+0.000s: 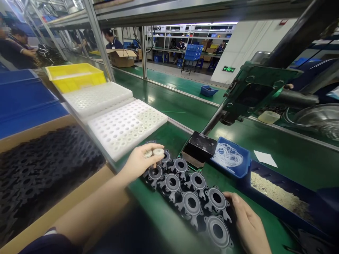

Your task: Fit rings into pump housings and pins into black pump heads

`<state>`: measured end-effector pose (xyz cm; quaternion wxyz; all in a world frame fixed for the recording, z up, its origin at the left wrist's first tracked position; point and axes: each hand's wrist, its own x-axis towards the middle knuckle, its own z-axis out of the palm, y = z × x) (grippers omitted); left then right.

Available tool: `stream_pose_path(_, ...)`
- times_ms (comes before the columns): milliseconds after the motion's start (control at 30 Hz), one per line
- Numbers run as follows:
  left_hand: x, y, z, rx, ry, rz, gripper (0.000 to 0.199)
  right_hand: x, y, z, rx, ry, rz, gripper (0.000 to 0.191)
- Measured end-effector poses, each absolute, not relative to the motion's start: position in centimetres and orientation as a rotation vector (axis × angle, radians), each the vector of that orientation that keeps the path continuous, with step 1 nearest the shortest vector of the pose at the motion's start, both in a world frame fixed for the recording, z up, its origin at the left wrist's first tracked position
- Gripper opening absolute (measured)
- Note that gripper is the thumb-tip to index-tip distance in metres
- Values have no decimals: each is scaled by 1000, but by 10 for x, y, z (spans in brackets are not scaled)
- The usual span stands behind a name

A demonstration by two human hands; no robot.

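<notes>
My left hand (pixel 140 162) is closed on small round off-white plastic pieces, with two showing: one piece (pixel 159 151) at the fingertips and another (pixel 148 154) nearer the palm. It hovers over the far left end of two rows of black round housings (pixel 172 182), each with a grey ring face and a centre hole. Beside the near right end of these rows is my right hand (pixel 247 220), its fingers fairly straight and its fingertips at the edge of one housing (pixel 217 198). I see nothing held in it.
White foam trays (pixel 127 121) with round pockets stand left, before a yellow bin (pixel 79 76). A carton (pixel 50 208) holds many black parts. To the right are a black block (pixel 202 143), a blue tray (pixel 245 165) of clear rings and a bin of small cream pieces (pixel 278 194). A green press (pixel 254 91) overhangs.
</notes>
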<state>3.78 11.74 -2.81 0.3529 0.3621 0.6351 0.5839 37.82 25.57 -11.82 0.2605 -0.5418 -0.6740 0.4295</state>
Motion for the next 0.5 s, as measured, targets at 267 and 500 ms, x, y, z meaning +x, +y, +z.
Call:
stream_pose_path(267,-15,134,-29,1046,2075,1391,37,376,254,-114,-1447,-1878,1107,52)
stream_pose_path(500,-20,145,-45,1474,2287,1168,23,382,259,-118,-1443,-1939,1070,53)
